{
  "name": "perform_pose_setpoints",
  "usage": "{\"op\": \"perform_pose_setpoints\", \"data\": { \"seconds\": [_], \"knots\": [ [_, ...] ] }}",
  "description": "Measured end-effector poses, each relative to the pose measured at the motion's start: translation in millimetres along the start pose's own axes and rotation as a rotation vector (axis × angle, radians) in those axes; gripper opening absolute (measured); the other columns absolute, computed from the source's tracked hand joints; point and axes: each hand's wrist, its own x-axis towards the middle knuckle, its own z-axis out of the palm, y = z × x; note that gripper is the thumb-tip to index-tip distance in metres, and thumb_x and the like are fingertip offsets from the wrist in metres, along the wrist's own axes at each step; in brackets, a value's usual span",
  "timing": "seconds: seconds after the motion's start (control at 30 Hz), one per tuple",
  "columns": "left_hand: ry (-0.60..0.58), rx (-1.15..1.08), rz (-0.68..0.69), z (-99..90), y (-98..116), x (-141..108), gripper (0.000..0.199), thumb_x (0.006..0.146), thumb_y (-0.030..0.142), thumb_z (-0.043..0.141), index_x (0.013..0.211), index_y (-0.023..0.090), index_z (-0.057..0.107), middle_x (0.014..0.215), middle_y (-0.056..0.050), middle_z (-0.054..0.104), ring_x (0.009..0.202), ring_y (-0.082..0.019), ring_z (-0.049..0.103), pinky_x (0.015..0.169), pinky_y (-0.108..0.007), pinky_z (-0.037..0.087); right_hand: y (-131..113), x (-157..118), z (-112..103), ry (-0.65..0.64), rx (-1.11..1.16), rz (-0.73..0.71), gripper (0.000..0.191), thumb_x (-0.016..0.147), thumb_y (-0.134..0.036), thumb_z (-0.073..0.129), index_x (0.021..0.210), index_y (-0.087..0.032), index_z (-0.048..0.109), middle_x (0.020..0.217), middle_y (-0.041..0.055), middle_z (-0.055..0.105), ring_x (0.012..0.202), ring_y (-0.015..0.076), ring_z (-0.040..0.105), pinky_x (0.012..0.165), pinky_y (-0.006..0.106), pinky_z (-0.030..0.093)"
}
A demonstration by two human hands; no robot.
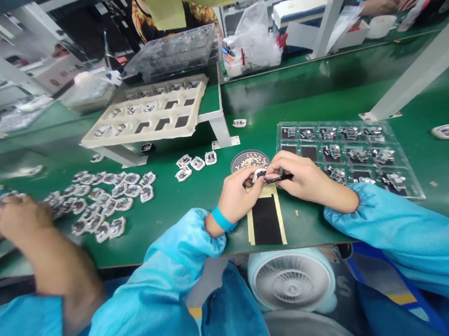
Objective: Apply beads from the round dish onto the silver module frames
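Near the middle of the green bench, my left hand point(239, 194) holds a small white part point(259, 174) between thumb and fingers. My right hand point(301, 176) is closed around a black pen-like tool point(277, 179), its end by that part. Just behind the hands is a round dish point(250, 159) of tiny pale pieces. A black pad with yellow edges point(266, 220) lies in front of them. To the right stands a clear tray point(411, 174) with small metallic assemblies in its pockets.
Many white parts point(102, 198) lie at the left, beside another person's blurred hands point(22, 220). A beige tray point(140, 138) rests on a raised green shelf point(211, 101). A slanted metal post point(415, 70) stands at the back right. A fan point(291, 282) sits below the bench edge.
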Motion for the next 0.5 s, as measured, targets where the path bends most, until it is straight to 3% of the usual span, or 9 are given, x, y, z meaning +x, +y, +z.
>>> {"op": "perform_pose_setpoints", "data": {
  "seconds": [0.13,0.2,0.3,0.4,0.5],
  "knots": [
    [0.023,0.015,-0.166,-22.6,-20,17,0.029,0.091,0.025,0.062,0.118,0.017,0.069,0.091,-0.005,0.072,0.074,-0.014,0.064,0.070,-0.025,0.050,10,12,5,0.038,0.001,0.106,0.011,0.095,-0.027,0.058,0.099,-0.017,0.061,0.099,0.0040,0.062,0.088,0.0103,0.058,0.078,0.025,0.047],
    [0.077,0.100,-0.244,-45.7,-44,32,0.038,0.089,0.025,0.064,0.125,0.014,0.061,0.080,-0.003,0.069,0.074,-0.016,0.065,0.071,-0.026,0.050,18,19,6,0.004,-0.127,0.211,0.021,0.099,-0.036,0.053,0.100,-0.017,0.064,0.101,0.0055,0.064,0.089,0.0132,0.059,0.079,0.028,0.046],
    [0.145,0.351,-0.402,-86.2,-86,60,0.033,0.089,0.026,0.061,0.120,0.015,0.063,0.080,-0.004,0.070,0.074,-0.018,0.065,0.072,-0.028,0.049,29,25,4,-0.067,-0.301,0.327,0.031,0.101,-0.041,0.047,0.105,-0.019,0.069,0.106,0.0064,0.067,0.092,0.0171,0.062,0.078,0.032,0.045],
    [0.204,0.502,-0.509,-117.1,-114,86,0.029,0.090,0.023,0.059,0.117,0.013,0.065,0.092,-0.009,0.072,0.093,-0.024,0.067,0.085,-0.033,0.049,34,23,-1,0.007,-0.288,0.310,0.028,0.098,-0.039,0.053,0.104,-0.019,0.072,0.103,0.0056,0.067,0.093,0.0169,0.063,0.081,0.032,0.048],
    [0.184,0.525,-0.507,-126.9,-126,109,0.033,0.089,0.024,0.063,0.117,0.008,0.064,0.107,-0.016,0.071,0.113,-0.032,0.062,0.097,-0.042,0.046,29,18,-8,0.134,-0.185,0.241,0.025,0.096,-0.036,0.057,0.098,-0.017,0.074,0.093,0.0050,0.066,0.087,0.0141,0.061,0.081,0.030,0.049]
  ]
}}
